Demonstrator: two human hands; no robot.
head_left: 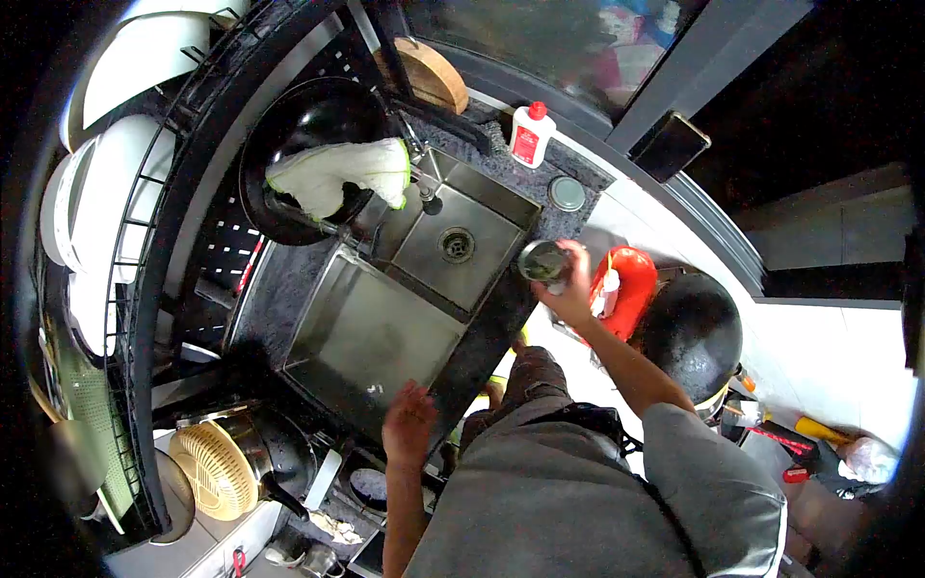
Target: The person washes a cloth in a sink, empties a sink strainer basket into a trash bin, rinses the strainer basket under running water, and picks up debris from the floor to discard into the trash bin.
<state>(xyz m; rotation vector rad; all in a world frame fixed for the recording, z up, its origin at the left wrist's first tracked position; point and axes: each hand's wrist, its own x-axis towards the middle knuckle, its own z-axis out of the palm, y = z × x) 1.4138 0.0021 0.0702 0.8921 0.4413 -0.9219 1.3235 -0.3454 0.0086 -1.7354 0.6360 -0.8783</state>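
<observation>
My right hand [568,286] is wrapped round a glass jar [542,260] with something dark green inside. It holds the jar above the counter's front edge, to the right of the sink [378,337]. Near the sink's front left edge, my left hand [410,421] hangs with loosely parted fingers and nothing in them. The sink has a large basin and a smaller one with a drain [456,245]. A round grey-green lid [567,194] lies on the counter beyond the jar.
A white bottle with a red cap [532,135] stands by the window. A white cloth [342,175] drapes over a black wok [299,125] left of the tap. Right of me are a red basin [631,289] and another dark wok [689,332]. A dish rack [159,193] curves along the left.
</observation>
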